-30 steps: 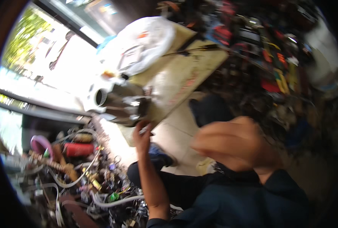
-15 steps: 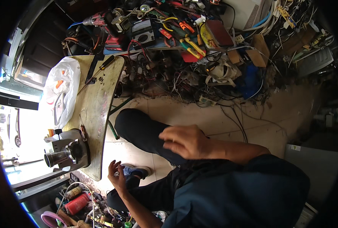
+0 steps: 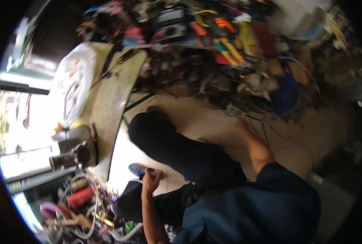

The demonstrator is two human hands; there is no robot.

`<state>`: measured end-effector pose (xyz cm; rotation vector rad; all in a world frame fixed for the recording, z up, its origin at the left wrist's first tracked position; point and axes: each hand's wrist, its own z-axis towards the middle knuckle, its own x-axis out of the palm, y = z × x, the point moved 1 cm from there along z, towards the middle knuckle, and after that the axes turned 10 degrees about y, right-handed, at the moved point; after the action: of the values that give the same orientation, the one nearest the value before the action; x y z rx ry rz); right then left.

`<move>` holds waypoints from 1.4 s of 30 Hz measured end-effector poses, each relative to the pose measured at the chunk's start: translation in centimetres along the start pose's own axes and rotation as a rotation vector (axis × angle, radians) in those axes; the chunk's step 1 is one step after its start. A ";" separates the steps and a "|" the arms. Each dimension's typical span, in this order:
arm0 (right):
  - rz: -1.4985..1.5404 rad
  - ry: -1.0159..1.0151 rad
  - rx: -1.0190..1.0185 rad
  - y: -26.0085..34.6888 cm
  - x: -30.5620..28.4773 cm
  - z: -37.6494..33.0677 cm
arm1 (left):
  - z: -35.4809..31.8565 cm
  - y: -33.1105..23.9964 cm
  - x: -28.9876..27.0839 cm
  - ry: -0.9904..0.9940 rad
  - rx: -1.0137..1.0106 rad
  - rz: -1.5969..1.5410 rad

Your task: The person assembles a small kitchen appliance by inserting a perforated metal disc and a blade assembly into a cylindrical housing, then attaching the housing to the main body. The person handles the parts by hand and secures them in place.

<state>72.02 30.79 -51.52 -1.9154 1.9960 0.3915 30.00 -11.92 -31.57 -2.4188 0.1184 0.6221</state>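
My left hand (image 3: 150, 181) is raised over my lap, close to a blue shoe (image 3: 137, 168). Its fingers are loosely bent and apart, with nothing visible in them. Out over the tiled floor reaches my right hand (image 3: 242, 126), near black cables at the foot of a heap of parts. Motion smears its fingers, so I cannot tell what they do. On the small wooden table (image 3: 118, 91) to the left lie a screwdriver (image 3: 125, 56), a white plastic bag (image 3: 77, 77) with orange items, and a grey machine with a metal spout (image 3: 75, 148).
A cluttered bench at the back holds a multimeter (image 3: 172, 25), yellow-green pliers (image 3: 229, 49) and other tools. Wires and a blue bag (image 3: 286, 95) are heaped below it. At lower left, a red canister (image 3: 80, 197) lies among loose parts. A grey box (image 3: 317, 179) stands at right.
My right hand has swung away from my knee, out to the right and farther off. My left hand has shifted right. The whole view has turned and blurred.
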 end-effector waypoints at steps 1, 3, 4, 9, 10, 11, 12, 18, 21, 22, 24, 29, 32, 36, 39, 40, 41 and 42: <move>-0.068 -0.053 -0.024 -0.3 0.3 2.1 | 0.6 0.3 0.4 0.027 0.033 -0.055; -0.179 -0.217 -0.110 -4.1 1.3 5.1 | 2.8 -1.2 0.8 0.079 0.016 0.155; -0.215 -0.277 -0.180 -4.4 2.2 6.2 | 2.8 1.3 1.1 0.089 0.005 0.033; -0.033 -0.205 -0.185 -1.4 -0.4 7.7 | 2.6 -0.1 3.0 0.151 0.012 0.178; -0.022 -0.239 -0.218 -2.2 0.3 9.9 | 2.9 -0.3 3.1 0.160 -0.011 0.210; -0.018 -0.277 -0.247 -2.7 -0.4 10.8 | 3.3 -0.6 4.2 0.173 -0.031 0.234; -0.079 -0.271 -0.233 -2.9 -1.0 11.9 | 3.3 -1.0 5.4 0.189 -0.050 0.260; -0.334 -0.239 -0.233 -0.8 -1.8 8.1 | 3.8 -3.5 6.7 0.151 -0.124 0.048; -0.294 -0.159 -0.258 -2.3 0.0 9.1 | 3.6 -4.9 6.0 0.133 -0.153 0.266; -0.307 -0.141 -0.279 -1.7 0.1 7.1 | 3.7 -4.7 6.2 0.081 -0.168 0.339; -0.237 -0.088 -0.380 0.7 0.4 2.7 | 4.9 -3.0 6.5 0.041 -0.110 0.389; -0.056 -0.227 -0.737 2.8 3.5 -1.4 | 10.2 2.1 9.5 0.228 0.353 0.389; -0.022 -0.235 -0.794 6.0 4.0 -5.2 | 10.8 -1.0 11.6 0.151 0.595 -0.156; 0.070 -0.260 -0.807 8.3 5.6 -7.1 | 12.6 -5.7 12.4 0.214 0.311 -0.299; 0.087 -0.150 -0.768 9.5 6.3 -7.9 | 12.6 -8.0 12.8 0.295 0.227 -0.343; 0.071 -0.137 -0.770 9.8 6.5 -8.3 | 12.5 -8.6 13.0 0.310 0.208 -0.359; 0.057 -0.127 -0.774 10.2 6.6 -8.6 | 12.6 -9.1 13.3 0.320 0.193 -0.374; 0.042 -0.117 -0.778 10.5 6.6 -8.8 | 12.7 -9.7 13.6 0.321 0.188 -0.387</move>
<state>60.86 21.58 -46.87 -2.1779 1.9635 1.4237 39.17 4.36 -41.20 -2.2538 -0.1506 0.0441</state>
